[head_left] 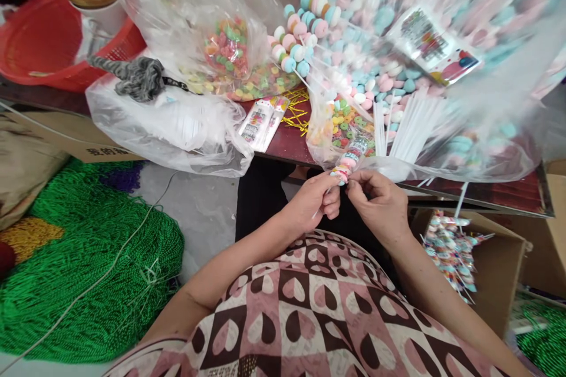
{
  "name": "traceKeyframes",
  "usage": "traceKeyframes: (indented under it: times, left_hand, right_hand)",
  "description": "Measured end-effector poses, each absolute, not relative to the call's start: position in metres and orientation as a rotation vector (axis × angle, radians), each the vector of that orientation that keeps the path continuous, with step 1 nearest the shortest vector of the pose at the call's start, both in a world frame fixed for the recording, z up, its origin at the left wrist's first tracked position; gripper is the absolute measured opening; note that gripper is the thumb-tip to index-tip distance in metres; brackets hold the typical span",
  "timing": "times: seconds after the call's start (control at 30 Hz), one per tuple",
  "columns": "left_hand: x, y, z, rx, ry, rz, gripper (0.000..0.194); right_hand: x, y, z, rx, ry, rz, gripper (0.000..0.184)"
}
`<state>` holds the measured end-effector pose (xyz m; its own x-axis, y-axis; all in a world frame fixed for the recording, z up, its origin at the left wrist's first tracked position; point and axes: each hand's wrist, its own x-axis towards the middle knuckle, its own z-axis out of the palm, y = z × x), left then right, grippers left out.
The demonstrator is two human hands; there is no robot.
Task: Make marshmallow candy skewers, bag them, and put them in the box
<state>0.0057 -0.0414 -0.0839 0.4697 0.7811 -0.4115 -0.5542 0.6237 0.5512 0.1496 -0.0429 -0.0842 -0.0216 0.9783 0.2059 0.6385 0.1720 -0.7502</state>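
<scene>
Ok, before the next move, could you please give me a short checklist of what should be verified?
1. Left hand holding the candy skewer: ok.
2. Right hand at the skewer's near end: ok.
3. Wrapper closed at that end: cannot tell, hidden by the hands.
4. Gold ties lying on the table: ok.
5. Open carton at the right, holding wrapped skewers: ok.

a single head-worn view looks forward and steeply down, from above the wearer's patterned top (300, 312), which fills the lower middle. the left hand (316, 200) and right hand (382, 203) sit near the center, at close range. the surface (286, 146) runs across the upper part, and the floor (207, 212) shows at left, farther below the lens.
</scene>
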Motion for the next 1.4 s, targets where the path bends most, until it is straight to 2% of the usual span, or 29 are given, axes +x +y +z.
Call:
traceKeyframes:
  times: [0.27, 0.5, 0.67, 0.8, 1.4]
  left_hand:
    - [0.016, -0.044, -0.087, 0.486, 0.919, 0.934, 0.023]
    - [0.012, -0.044, -0.083, 0.395, 0.859, 0.908, 0.015]
    - [0.009, -0.041, -0.08, 0.353, 0.79, 0.849, 0.03]
    - [0.013, -0.043, -0.082, 0.421, 0.857, 0.898, 0.026]
    - [0.015, -0.044, -0.088, 0.572, 0.948, 0.951, 0.031]
  right_hand:
    - [0.15, -0.042, -0.086, -1.552, -1.702, 0.704, 0.011]
    - [0.154, -0.045, -0.085, -1.471, -1.884, 0.446, 0.01]
    - [0.157, -0.046, -0.084, -1.509, -1.818, 0.528, 0.015]
    - [0.155, -0.044, -0.082, -1.507, -1.757, 0.572, 0.021]
    - [0.152, -0.035, -0.085, -1.561, -1.988, 0.141, 0.012]
